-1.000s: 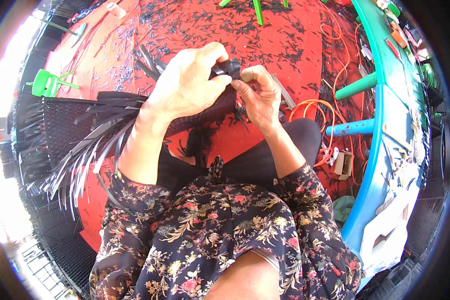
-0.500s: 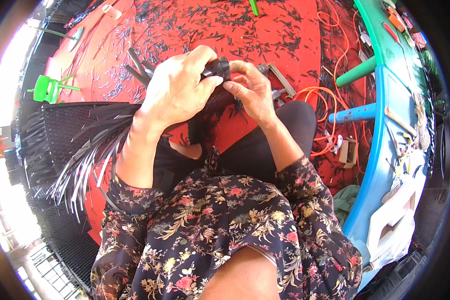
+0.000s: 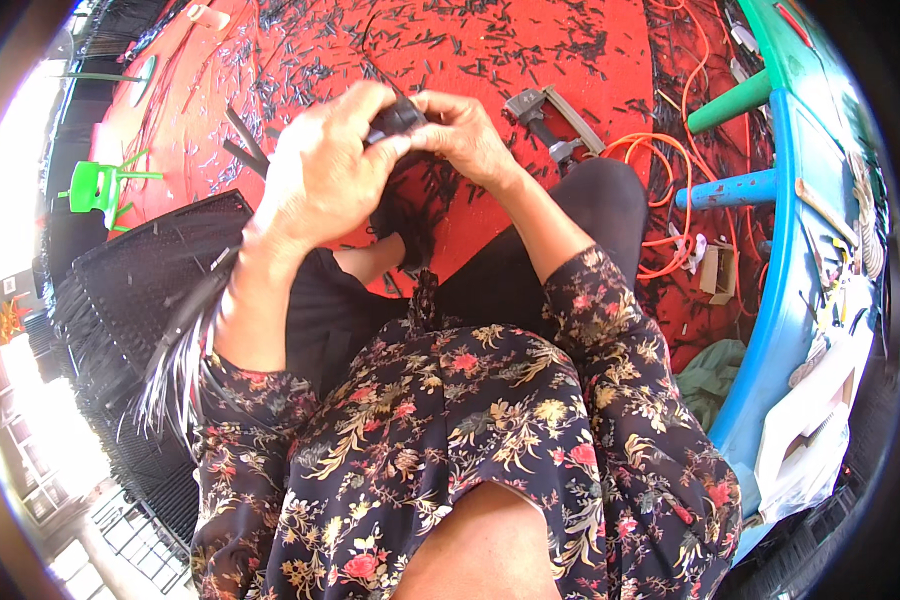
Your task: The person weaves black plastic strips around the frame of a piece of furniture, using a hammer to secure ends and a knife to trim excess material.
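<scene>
In front of me, above the red floor, my two hands come close together on a small bent piece of flat black strip point(image 3: 398, 118). My left hand point(image 3: 320, 172) closes around its left side, thumb pointing right. Fingers of my right hand point(image 3: 462, 138) pinch it from the other side. A thin strand rises from the piece, and its lower part is hidden by my fingers. Stiff dark strips point(image 3: 246, 140) stick out beyond my left hand. A black woven panel point(image 3: 140, 270) with loose strip ends point(image 3: 185, 365) lies by my left forearm.
A nail gun point(image 3: 542, 122) lies on the red floor point(image 3: 610, 80) among scattered black scraps. An orange hose point(image 3: 682, 160) loops to the right, near a small cardboard box point(image 3: 718, 272). A blue table point(image 3: 785, 200) stands along my right; a green chair point(image 3: 95, 186) is far left.
Both hands have moved slightly left and turned the black piece, with the right fingers now closed further onto it. The loose strips by my left arm have swung down, and the nail gun is more exposed.
</scene>
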`<state>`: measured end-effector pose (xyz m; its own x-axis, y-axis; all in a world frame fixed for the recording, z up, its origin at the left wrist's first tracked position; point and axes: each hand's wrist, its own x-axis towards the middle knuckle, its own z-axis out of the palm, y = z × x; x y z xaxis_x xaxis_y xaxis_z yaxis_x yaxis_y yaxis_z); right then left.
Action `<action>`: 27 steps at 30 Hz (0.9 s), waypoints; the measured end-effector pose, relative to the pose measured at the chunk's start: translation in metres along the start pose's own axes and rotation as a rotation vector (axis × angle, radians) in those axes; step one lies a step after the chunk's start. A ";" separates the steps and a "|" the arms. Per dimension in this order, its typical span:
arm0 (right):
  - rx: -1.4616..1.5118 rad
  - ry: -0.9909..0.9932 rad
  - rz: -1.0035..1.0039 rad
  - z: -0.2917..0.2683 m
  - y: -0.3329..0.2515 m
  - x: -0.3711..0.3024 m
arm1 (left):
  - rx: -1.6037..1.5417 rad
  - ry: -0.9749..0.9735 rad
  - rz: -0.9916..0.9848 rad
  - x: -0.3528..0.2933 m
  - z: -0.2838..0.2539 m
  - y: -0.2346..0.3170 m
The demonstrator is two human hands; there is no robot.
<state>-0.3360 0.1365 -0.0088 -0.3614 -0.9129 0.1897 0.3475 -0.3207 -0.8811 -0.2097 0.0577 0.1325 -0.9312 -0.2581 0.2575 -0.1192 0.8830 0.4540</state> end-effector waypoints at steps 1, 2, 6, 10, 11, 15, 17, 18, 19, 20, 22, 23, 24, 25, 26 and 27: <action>-0.062 0.025 -0.017 0.002 -0.003 0.005 | 0.045 -0.005 -0.029 0.004 -0.003 -0.004; -0.140 0.058 -0.032 0.004 -0.005 0.011 | 0.089 -0.003 -0.025 0.009 -0.005 -0.008; -0.163 -0.034 -0.083 0.000 -0.011 0.037 | 0.101 -0.073 -0.193 0.031 -0.020 -0.022; -0.409 0.098 -0.050 -0.028 0.006 0.032 | 0.226 0.028 -0.164 0.040 -0.031 -0.022; -0.440 0.218 0.104 -0.039 0.013 0.023 | 0.396 0.053 -0.146 0.038 -0.032 -0.022; -0.579 0.408 0.402 -0.079 0.041 0.011 | 0.323 0.114 -0.013 0.044 -0.038 -0.044; -0.535 0.360 0.342 -0.094 0.052 0.009 | 0.344 0.015 -0.163 0.040 -0.052 -0.064; -0.515 0.332 0.310 -0.099 0.056 0.010 | 0.265 0.013 -0.166 0.041 -0.061 -0.077; -0.561 0.372 0.377 -0.103 0.061 0.006 | 0.339 0.179 0.030 0.034 -0.067 -0.088; -0.657 0.375 0.432 -0.106 0.065 0.005 | 0.339 0.130 -0.015 0.039 -0.088 -0.103; -0.822 0.342 0.471 -0.111 0.073 0.002 | 0.378 0.071 -0.175 0.032 -0.137 -0.126; -0.900 0.333 0.471 -0.112 0.079 0.001 | 0.389 0.057 -0.276 0.024 -0.168 -0.136; -0.976 0.286 0.452 -0.114 0.083 -0.002 | 0.383 0.088 -0.387 0.016 -0.196 -0.147; -1.030 0.235 0.422 -0.115 0.089 -0.004 | 0.405 0.083 -0.368 0.000 -0.228 -0.154; -1.120 0.209 0.441 -0.116 0.095 -0.007 | 0.327 0.061 -0.461 -0.017 -0.259 -0.162; -1.147 0.163 0.505 -0.116 0.103 -0.008 | 0.294 0.057 -0.510 -0.034 -0.289 -0.169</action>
<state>-0.3980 0.1400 -0.1511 -0.5381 -0.8018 -0.2598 -0.4418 0.5308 -0.7232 -0.0588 -0.1958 0.2935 -0.7123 -0.6919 0.1183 -0.6448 0.7115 0.2793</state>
